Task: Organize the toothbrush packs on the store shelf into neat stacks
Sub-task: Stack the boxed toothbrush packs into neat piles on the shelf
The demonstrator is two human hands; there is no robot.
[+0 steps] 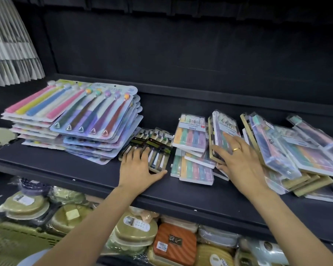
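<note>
Both forearms reach up from the lower edge of the view to the store shelf. Taking the dark pack at the shelf's middle as the landmark: the left hand lies flat on this pack, fingers spread and straight, thumb along its near edge. The right hand, wearing a ring, lies to the right of the dark pack, fingers extended over a tilted gold-edged pack; the thumb sits at that pack's near edge, and whether it grips cannot be determined.

Progress, as judged:
- Done: left of the dark pack, the carded packs form two adjacent stacks, roughly squared, with edges slightly fanned.
- Partly done: immediately right of the dark pack, the pastel boxed packs are piled at differing angles.
- Not done: far right of the dark pack, the clear-sleeved packs lie in a loose, sliding heap.
- Estimate: under half complete.

Limits of view:
- The heap is cut off at the right frame edge; its extent is unknown.
- Pack counts in every stack cannot be read.
- Printed labels are too small to read.
- Below the shelf, wrapped containers occupy the lower tier; their contents are unclear.
- Hanging items far left of the dark pack are blurred.
</note>
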